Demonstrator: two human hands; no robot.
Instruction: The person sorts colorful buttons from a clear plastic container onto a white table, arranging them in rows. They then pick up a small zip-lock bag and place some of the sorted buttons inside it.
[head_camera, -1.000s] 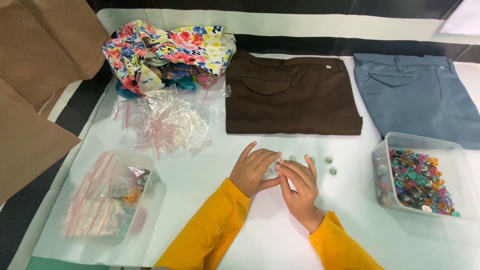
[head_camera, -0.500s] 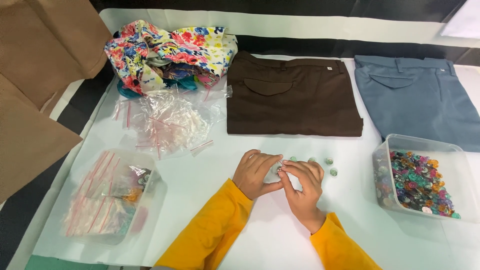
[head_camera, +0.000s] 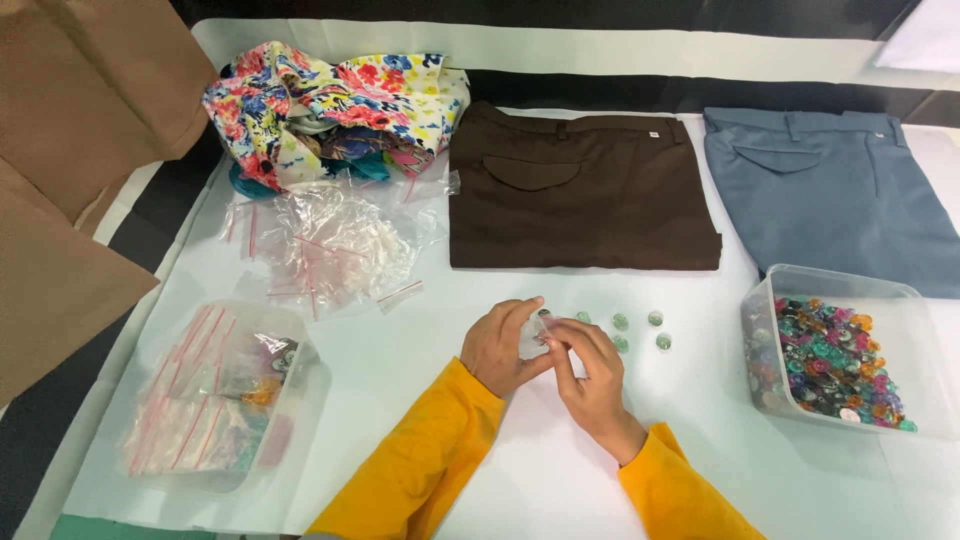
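My left hand (head_camera: 500, 345) and my right hand (head_camera: 590, 375) meet over the white table, both in yellow sleeves. Between their fingertips they pinch a small clear plastic bag (head_camera: 533, 338), held just above the tabletop. Several small round green buttons (head_camera: 621, 322) lie loose on the table just right of my hands. The inside of the bag is too small to make out.
A clear tub of coloured buttons (head_camera: 840, 360) stands at the right. A clear tub of filled small bags (head_camera: 215, 400) sits at the left. A heap of empty clear bags (head_camera: 335, 250), floral cloth (head_camera: 330, 105), brown trousers (head_camera: 580, 190) and blue trousers (head_camera: 830, 195) lie behind.
My hands have lifted from lying flat on the table and now pinch the small bag between the fingertips. More loose buttons show beside them.
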